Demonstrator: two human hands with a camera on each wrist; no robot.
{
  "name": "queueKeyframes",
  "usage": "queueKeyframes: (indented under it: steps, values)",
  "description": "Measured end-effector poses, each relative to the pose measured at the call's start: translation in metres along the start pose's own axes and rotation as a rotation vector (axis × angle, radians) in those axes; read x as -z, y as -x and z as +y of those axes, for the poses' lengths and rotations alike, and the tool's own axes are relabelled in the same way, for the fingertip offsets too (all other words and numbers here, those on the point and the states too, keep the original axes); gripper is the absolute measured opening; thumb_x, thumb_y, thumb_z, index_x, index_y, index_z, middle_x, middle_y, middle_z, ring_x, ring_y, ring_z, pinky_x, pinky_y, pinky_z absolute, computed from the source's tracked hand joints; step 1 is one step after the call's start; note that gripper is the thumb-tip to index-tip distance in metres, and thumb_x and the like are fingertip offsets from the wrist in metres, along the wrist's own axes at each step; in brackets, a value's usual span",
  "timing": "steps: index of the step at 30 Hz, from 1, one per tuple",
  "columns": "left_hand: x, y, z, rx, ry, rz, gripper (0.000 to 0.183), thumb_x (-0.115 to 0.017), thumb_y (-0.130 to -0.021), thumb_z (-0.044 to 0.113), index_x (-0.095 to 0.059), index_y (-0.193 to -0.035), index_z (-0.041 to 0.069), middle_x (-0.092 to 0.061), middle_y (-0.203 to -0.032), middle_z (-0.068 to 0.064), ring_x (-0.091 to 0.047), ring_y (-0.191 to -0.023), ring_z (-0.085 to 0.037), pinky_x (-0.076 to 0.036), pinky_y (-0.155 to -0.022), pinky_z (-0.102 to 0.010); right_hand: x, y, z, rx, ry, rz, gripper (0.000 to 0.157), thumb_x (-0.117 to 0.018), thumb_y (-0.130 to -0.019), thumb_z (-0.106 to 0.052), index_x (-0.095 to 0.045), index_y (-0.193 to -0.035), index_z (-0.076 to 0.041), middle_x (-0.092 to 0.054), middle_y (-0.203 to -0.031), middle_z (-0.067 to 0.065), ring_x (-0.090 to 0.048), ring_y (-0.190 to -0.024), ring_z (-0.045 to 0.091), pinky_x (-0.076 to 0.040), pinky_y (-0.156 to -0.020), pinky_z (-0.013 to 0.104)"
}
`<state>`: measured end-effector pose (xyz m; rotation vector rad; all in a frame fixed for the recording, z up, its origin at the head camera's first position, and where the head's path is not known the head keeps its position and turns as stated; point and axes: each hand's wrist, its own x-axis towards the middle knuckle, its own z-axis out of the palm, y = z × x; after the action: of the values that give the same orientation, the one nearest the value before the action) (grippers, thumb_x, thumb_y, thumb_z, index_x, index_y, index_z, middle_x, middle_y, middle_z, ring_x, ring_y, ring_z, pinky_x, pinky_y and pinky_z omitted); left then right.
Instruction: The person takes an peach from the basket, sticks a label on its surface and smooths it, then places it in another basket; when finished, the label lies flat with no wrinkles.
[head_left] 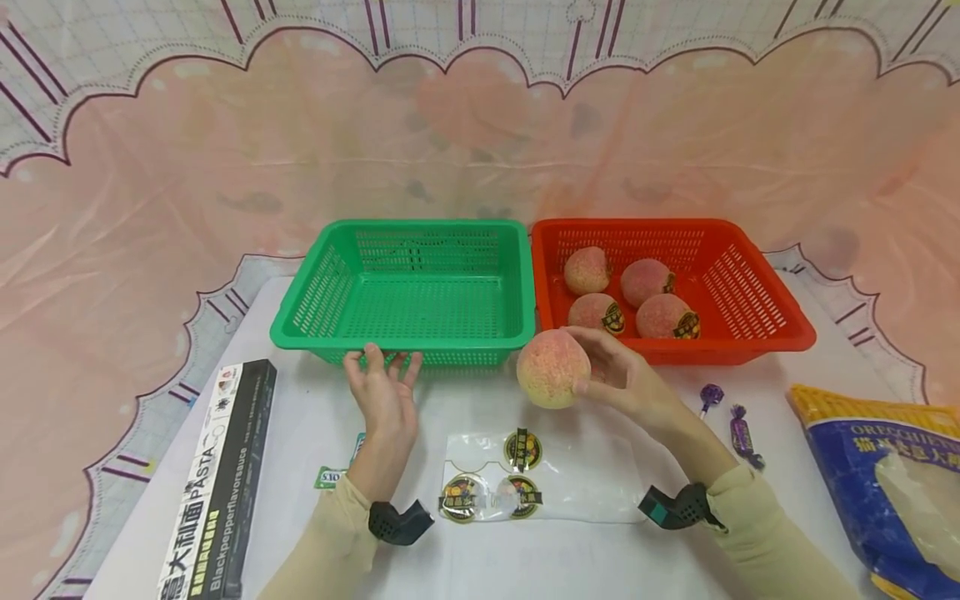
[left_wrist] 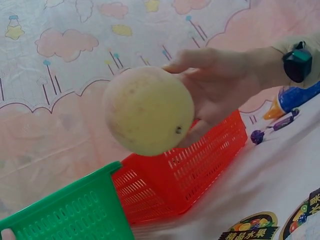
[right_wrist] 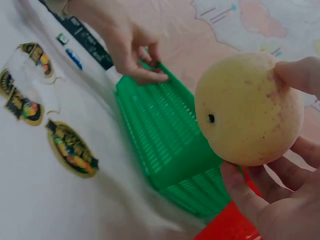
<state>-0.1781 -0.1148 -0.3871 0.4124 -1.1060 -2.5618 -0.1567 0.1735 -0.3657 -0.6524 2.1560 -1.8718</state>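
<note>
My right hand point(head_left: 626, 379) holds a pink-and-yellow peach point(head_left: 553, 369) between thumb and fingers, in front of where the two baskets meet. In the right wrist view the peach point(right_wrist: 250, 110) shows its yellow end with a small dark spot. My left hand point(head_left: 386, 404) is at the front rim of the green basket point(head_left: 405, 343), its fingertips gripping the edge. That basket has no fruit in it. Beside it, the red basket point(head_left: 750, 343) has several peaches point(head_left: 647, 283) inside, some with black-and-gold stickers.
A clear plastic sheet with round black-and-gold stickers point(head_left: 522, 450) lies in front of me. At left are a long pasta box point(head_left: 217, 483) and small green packets point(head_left: 330, 477). On the right lie a purple lollipop point(head_left: 712, 395), a purple-wrapped candy point(head_left: 741, 433) and a blue-and-yellow pasta bag point(head_left: 847, 467).
</note>
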Motion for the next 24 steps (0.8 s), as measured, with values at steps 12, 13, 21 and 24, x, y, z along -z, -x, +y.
queueKeyframes:
  steps: [12,13,21,24]
  values:
    - [0.002,-0.002,-0.009,0.079,0.059,0.018,0.015,-0.038,-0.095,0.027,-0.040,-0.086,0.015,-0.043,-0.091,-0.001,-0.047,-0.083,-0.015,-0.048,-0.080,-0.027,-0.001,0.012,0.035,-0.064,0.017,-0.018,0.061,-0.065,-0.080,-0.011,-0.034,-0.132,-0.017,-0.037,-0.136,0.003,-0.036,-0.126,0.019,-0.037,-0.099,0.036]
    - [0.003,-0.001,-0.012,0.106,0.042,0.012,0.013,-0.037,-0.094,0.024,-0.040,-0.086,0.015,-0.043,-0.088,-0.001,-0.047,-0.080,-0.015,-0.048,-0.076,-0.026,-0.001,0.011,0.038,-0.074,0.023,-0.011,0.062,-0.065,-0.079,-0.012,-0.034,-0.132,-0.017,-0.037,-0.136,0.003,-0.036,-0.126,0.020,-0.038,-0.098,0.035]
    - [0.006,0.007,-0.038,0.392,-0.771,-0.518,0.020,-0.046,-0.090,0.020,-0.049,-0.104,0.005,-0.053,-0.082,-0.003,-0.048,-0.067,-0.012,-0.042,-0.056,-0.023,-0.002,0.009,0.052,-0.123,0.058,0.067,0.065,-0.070,-0.075,-0.017,-0.034,-0.129,-0.018,-0.037,-0.133,0.004,-0.038,-0.126,0.024,-0.040,-0.096,0.033]
    - [0.005,0.010,-0.038,0.134,-1.190,-0.803,0.017,-0.054,-0.087,0.021,-0.057,-0.100,0.011,-0.057,-0.082,-0.002,-0.050,-0.066,-0.011,-0.043,-0.056,-0.022,-0.003,0.008,0.051,-0.114,0.070,0.079,0.066,-0.071,-0.075,-0.017,-0.034,-0.129,-0.019,-0.035,-0.134,0.004,-0.037,-0.126,0.025,-0.038,-0.097,0.037]
